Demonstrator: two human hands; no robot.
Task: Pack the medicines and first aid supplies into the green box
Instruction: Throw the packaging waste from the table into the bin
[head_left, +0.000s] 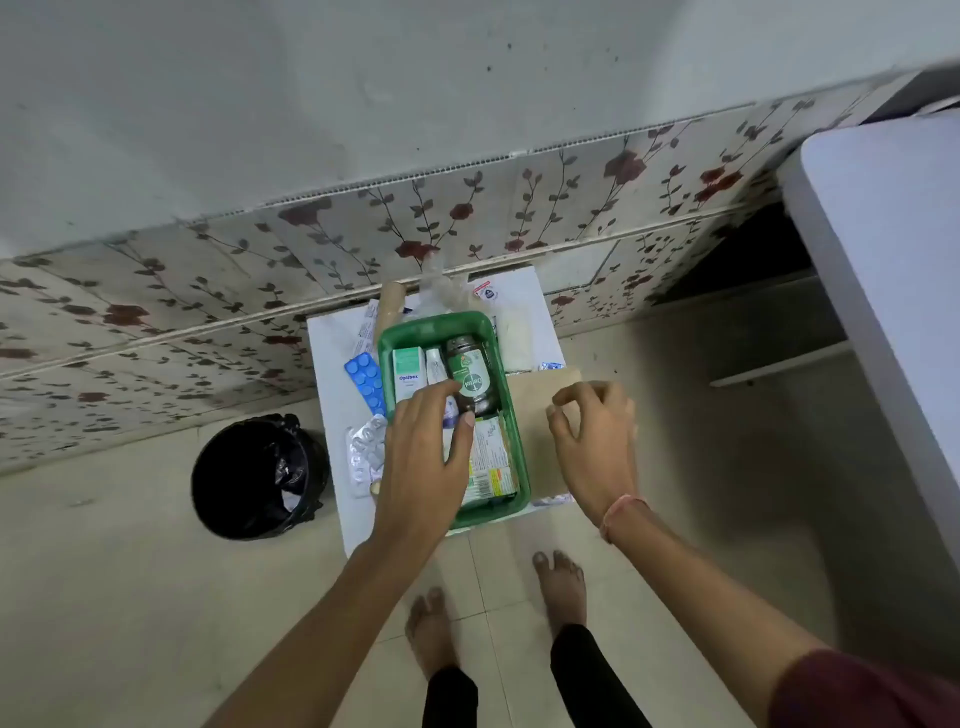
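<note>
- Reaching into the green box, the left hand has its fingers bent around the lower end of a dark brown bottle lying inside.
- The right hand hovers just right of the box, fingers loosely curled, holding nothing.
- Inside the box: a white-green carton, a printed packet.
- Left of the box lie a glossy blue blister strip and a silver foil strip.
</note>
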